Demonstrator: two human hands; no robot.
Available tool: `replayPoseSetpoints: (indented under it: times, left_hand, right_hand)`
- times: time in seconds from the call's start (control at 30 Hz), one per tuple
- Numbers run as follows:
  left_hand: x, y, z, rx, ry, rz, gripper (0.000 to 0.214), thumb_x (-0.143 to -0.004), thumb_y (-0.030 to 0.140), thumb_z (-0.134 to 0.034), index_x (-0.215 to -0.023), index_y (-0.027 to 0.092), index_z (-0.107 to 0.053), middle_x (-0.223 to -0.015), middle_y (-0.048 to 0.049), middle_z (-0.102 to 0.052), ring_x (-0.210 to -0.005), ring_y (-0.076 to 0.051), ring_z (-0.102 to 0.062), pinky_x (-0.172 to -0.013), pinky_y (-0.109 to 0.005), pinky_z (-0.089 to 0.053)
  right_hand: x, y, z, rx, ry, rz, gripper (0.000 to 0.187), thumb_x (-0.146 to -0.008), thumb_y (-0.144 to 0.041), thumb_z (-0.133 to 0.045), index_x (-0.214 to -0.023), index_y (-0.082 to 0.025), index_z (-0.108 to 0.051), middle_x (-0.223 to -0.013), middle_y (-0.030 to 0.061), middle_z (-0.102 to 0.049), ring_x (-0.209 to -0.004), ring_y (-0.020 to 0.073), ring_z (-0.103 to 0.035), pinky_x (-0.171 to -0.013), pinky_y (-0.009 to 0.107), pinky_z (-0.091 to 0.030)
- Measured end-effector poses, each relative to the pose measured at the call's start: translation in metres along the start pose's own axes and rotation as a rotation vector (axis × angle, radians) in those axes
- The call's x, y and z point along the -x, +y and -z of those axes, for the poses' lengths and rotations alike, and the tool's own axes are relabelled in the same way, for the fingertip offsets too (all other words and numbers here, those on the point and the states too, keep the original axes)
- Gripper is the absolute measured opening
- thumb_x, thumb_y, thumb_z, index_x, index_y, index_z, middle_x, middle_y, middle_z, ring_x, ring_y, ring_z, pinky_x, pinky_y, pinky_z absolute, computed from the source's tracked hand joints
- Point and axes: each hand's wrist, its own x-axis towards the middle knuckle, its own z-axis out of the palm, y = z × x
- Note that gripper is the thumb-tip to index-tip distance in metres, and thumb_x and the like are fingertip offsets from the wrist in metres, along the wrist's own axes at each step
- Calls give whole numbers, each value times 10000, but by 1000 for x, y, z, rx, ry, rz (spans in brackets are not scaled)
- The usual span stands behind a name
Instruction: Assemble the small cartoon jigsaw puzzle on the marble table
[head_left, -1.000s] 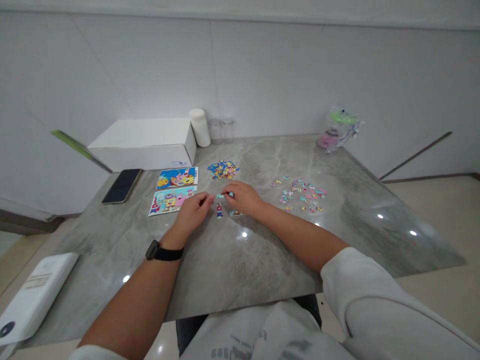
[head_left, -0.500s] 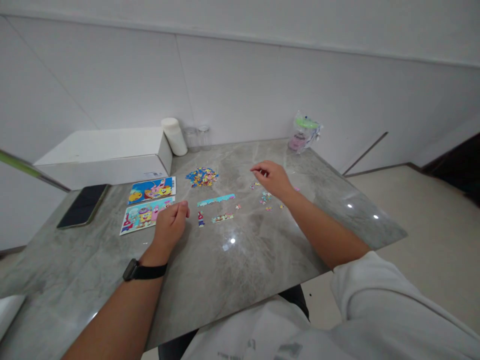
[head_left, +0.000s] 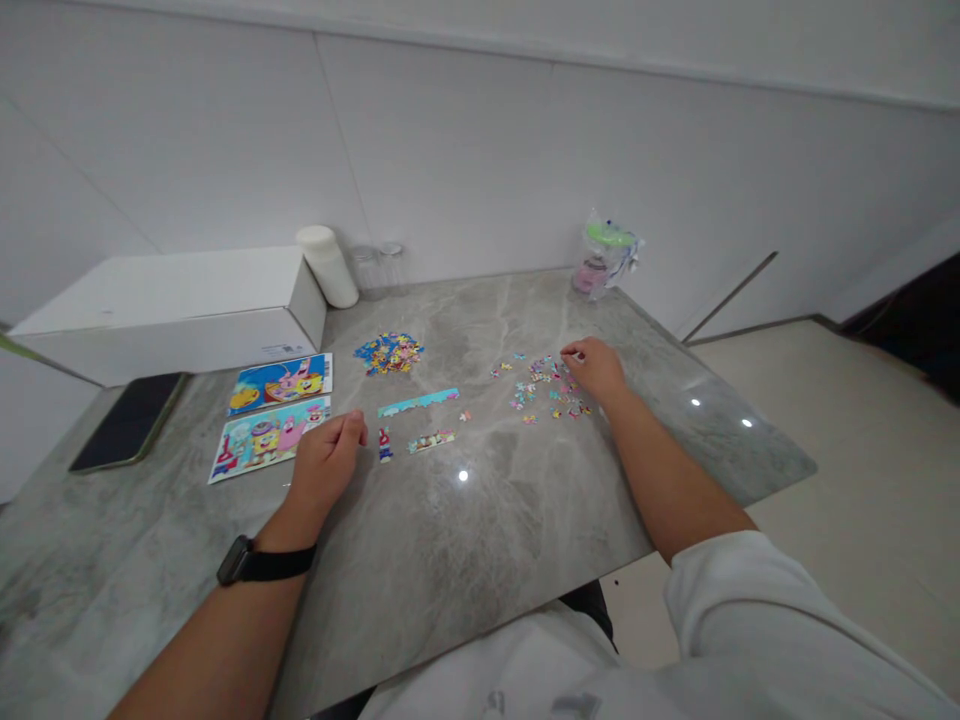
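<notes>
My right hand [head_left: 596, 370] reaches to the scattered loose puzzle pieces [head_left: 541, 370]. Its thumb and fingertips are pinched together at a puzzle piece on their far edge, mostly hidden by the fingers. Resting closed on the table, my left hand [head_left: 330, 450] overlaps the edge of a cartoon picture card [head_left: 266, 437]; nothing shows in its fingers. Between the hands lie a joined light-blue strip [head_left: 418, 402], a short joined strip [head_left: 433, 441] and a small red-and-blue joined section [head_left: 385, 445]. A single pinkish piece [head_left: 465, 416] lies just right of them.
A pile of blue and yellow puzzle pieces [head_left: 388, 353] sits farther back. Another cartoon card [head_left: 281, 383], a phone [head_left: 129, 422] and a white box [head_left: 165, 310] are on the left. A white bottle [head_left: 328, 266], clear jars [head_left: 379, 268] and a plastic-wrapped cup [head_left: 600, 262] stand by the wall.
My right hand has moved right, from above the table to the loose pieces, uncovering more of them. My left hand stays closed beside the card. The view has shifted slightly right.
</notes>
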Motion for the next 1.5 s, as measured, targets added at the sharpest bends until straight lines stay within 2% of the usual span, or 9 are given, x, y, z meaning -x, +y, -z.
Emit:
replayPoseSetpoints:
  times: [0.13,0.37,0.57,0.63,0.77,1.07,1.23,1.5]
  left_hand:
    - [0,4,1,-12,-6,5,506,-1002,507,-407,-620,223,-579,-609,-3,-599,-635,-182,-584,-661,-314,-422]
    - [1,7,1,-5,-6,-14,502,-1004,492,-401,-617,225,-579,-604,-4,-600,-629,-183,-590,-653,-307,-436]
    - [1,3,-1,0,-20,-18,501,-1004,501,-392,-632,223,-583,-617,-13,-624,-650,-189,-604,-660,-306,-446]
    - [1,4,-1,5,-23,-14,502,-1002,499,-391,-635,220,-588,-626,-15,-630,-660,-188,-611,-668,-304,-448]
    - [2,7,-1,6,-35,-7,510,-999,500,-389,-633,216,-602,-632,-16,-637,-662,-188,-618,-669,-305,-448]
    - [1,6,-2,19,-40,3,530,-1005,496,-368,-642,211,-628,-624,-17,-637,-611,-175,-574,-655,-298,-450]
    - [1,6,-2,43,-43,-17,518,-1009,471,-363,-647,210,-627,-624,-21,-632,-616,-173,-576,-666,-295,-457]
    - [3,4,-2,57,-45,-24,502,-1014,452,-372,-668,208,-643,-642,-24,-641,-641,-174,-596,-667,-294,-450]
  right_hand:
    - [-1,2,-3,70,-104,46,254,-954,-309,-636,-1098,-217,-824,-1126,115,-752,-1040,243,-659,-974,367,-495]
    - [-1,6,-6,100,-180,105,339,-938,-172,-608,-1187,-259,-821,-1179,99,-733,-1111,235,-650,-1013,341,-482]
    - [-1,3,-4,107,-196,73,231,-927,-295,-676,-1098,-257,-826,-1154,101,-730,-1111,248,-651,-1013,356,-485]
    - [-1,3,-4,106,-196,73,249,-931,-337,-684,-1123,-254,-819,-1166,108,-725,-1112,248,-650,-1014,355,-481]
    - [-1,2,-5,107,-202,77,272,-939,-327,-678,-1160,-243,-812,-1174,117,-719,-1103,246,-648,-1007,349,-473]
    - [-3,4,-7,107,-215,71,162,-917,-307,-703,-1004,-212,-802,-1078,105,-718,-1015,228,-645,-923,330,-484]
    - [-3,6,-11,118,-200,70,221,-920,-307,-700,-1090,-221,-810,-1109,110,-727,-1008,232,-650,-924,340,-484]
    - [-5,10,-12,109,-228,90,188,-909,-288,-693,-1043,-223,-807,-1076,97,-734,-991,228,-654,-902,338,-481]
